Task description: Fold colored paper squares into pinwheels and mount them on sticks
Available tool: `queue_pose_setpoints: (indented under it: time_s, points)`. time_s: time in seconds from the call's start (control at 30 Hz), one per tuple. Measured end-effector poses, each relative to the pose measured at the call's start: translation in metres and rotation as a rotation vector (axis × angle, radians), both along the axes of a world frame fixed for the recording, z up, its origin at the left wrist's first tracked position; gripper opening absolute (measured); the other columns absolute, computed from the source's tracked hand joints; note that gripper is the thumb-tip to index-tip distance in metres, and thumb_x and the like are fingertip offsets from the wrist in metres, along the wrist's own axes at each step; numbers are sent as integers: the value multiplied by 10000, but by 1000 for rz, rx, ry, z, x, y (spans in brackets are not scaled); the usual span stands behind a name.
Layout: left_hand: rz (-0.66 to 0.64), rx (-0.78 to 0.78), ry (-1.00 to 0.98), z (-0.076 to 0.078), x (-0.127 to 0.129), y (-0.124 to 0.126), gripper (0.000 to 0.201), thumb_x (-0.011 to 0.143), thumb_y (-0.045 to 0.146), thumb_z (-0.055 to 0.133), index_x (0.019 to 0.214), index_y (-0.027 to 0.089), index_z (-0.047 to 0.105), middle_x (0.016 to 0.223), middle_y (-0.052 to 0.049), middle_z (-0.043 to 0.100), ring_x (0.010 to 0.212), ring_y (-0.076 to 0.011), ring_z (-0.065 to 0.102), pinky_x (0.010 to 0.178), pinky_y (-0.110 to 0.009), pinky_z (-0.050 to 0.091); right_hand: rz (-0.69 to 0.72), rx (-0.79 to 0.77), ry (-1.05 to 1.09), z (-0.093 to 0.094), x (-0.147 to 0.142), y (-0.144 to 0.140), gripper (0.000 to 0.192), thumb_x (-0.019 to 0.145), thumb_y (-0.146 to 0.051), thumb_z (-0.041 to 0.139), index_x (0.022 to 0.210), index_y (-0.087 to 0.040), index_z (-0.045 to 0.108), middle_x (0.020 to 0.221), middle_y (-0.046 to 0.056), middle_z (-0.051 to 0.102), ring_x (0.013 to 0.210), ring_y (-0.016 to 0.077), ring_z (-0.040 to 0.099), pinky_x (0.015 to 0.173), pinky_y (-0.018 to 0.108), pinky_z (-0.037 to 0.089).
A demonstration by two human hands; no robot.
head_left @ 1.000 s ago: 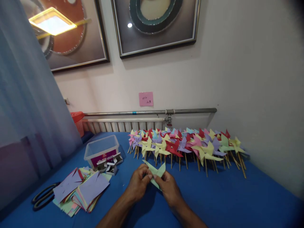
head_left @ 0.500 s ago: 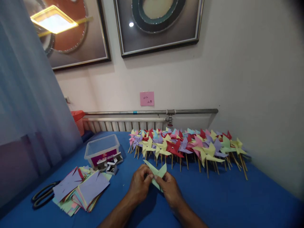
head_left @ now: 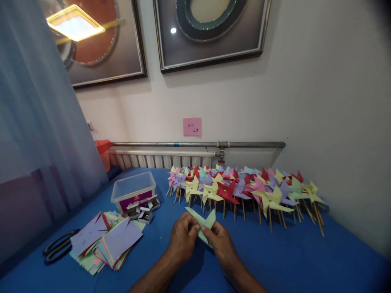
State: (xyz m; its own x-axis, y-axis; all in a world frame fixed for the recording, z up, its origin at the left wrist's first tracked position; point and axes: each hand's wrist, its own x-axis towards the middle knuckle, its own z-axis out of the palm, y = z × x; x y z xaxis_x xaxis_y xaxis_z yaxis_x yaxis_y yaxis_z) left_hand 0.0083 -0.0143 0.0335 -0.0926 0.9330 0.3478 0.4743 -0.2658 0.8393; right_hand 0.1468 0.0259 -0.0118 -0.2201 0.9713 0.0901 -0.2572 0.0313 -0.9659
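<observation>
Fingers of my left hand (head_left: 182,238) and right hand (head_left: 221,243) are pinching a light green paper piece (head_left: 202,221) between them, holding it just above the blue bench (head_left: 275,260). Finished pinwheels (head_left: 244,189) are lying in a long row beyond it near the wall, while a paper stack (head_left: 105,244), scissors (head_left: 56,251) and a clear tub (head_left: 132,190) are sitting off to my left.

left hand (head_left: 182,239), right hand (head_left: 222,244), fingertips pinched together
</observation>
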Motion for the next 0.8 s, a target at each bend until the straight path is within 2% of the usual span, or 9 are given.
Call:
queue_pose_setpoints:
  time_s: [0.37,0.8]
  points:
    - [22,-13,36,-3,0,0,151,836,192,520,685,191,527,762,-11,568,744,-163,545,706,-281,380,-18,8,-5,9,-2,-5,462,652,-516,842,960,-181,760,896,86,801,895,314,731,817,398,554]
    - [48,-23,75,-5,0,-1,153,841,174,527,690,192,542,771,-10,592,733,-154,553,700,-272,373,-32,28,-40,11,-3,-7,411,671,-469,818,968,-191,762,910,84,799,908,306,726,828,388,547]
